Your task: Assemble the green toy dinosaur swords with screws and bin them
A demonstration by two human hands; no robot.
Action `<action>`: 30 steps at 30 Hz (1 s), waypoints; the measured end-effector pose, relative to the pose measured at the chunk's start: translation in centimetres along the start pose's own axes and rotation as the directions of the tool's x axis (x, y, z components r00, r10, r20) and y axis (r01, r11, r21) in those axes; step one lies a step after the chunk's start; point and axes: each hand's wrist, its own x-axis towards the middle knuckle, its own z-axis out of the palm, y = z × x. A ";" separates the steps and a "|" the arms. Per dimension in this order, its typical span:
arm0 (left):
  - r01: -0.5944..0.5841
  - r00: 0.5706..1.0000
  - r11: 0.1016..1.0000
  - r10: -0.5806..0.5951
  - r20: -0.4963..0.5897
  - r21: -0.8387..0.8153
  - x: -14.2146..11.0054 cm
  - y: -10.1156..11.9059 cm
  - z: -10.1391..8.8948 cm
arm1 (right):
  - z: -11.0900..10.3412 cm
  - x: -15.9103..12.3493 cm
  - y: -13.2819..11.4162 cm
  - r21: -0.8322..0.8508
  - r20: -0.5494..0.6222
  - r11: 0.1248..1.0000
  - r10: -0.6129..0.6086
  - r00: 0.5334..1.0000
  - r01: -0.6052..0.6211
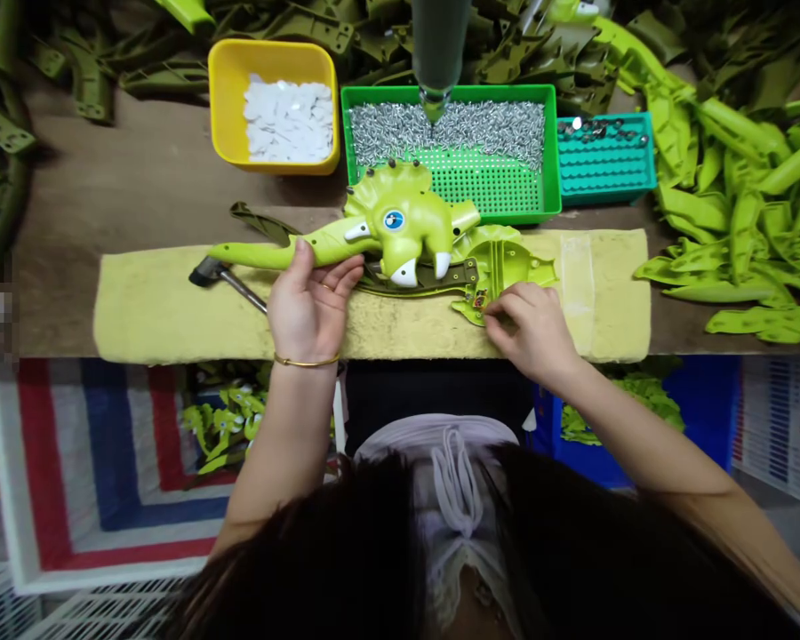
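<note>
A lime-green dinosaur toy (400, 222) with a horned head and a long handle lies on a yellow foam pad (173, 311). My left hand (310, 307) is closed around the toy's handle, a gold bangle on the wrist. An open green shell half (507, 262) lies just right of the head. My right hand (530, 329) pinches a small red and dark part (480, 300) at the shell's lower edge. A dark olive strip (433, 283) lies under the head.
A hanging screwdriver (436, 53) points down over a green tray of screws (453, 133). A yellow tub of white discs (273, 102), a teal grid tray (606, 156), a small hammer (223, 274), and piles of green shells (740, 204) surround the pad.
</note>
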 end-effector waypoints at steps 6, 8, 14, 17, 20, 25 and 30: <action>0.017 1.000 0.999 -0.016 -0.016 0.033 -0.1 0.3 0.1 | -0.1 0.1 -0.8 -0.126 -0.035 0.991 -0.055 0.998 0.050; 0.032 0.999 0.999 -0.031 -0.022 0.041 -0.1 0.5 0.2 | -0.1 0.2 -1.2 -0.224 -0.062 0.970 -0.108 0.992 0.092; 0.057 0.998 0.998 -0.056 -0.006 0.037 0.0 0.7 0.1 | -0.3 0.0 -0.4 -0.128 -0.095 0.974 -0.199 0.975 0.186; 0.060 0.998 0.998 -0.060 -0.005 0.031 0.1 0.7 -0.1 | -0.2 -0.4 0.5 0.063 -0.091 0.987 -0.139 0.986 0.145; 0.058 0.998 0.998 -0.058 -0.009 0.039 0.2 0.7 -0.1 | 0.3 -0.7 0.7 0.075 -0.148 0.992 -0.087 0.985 0.099; 0.059 0.998 0.998 -0.059 -0.008 0.036 0.3 0.6 -0.1 | 0.9 -0.8 -0.3 -0.046 -0.206 0.996 -0.081 0.975 0.073; 0.048 0.999 0.998 -0.049 0.013 0.046 0.3 0.5 -0.3 | 0.8 -0.4 -1.0 -0.115 -0.134 0.993 -0.006 0.991 -0.009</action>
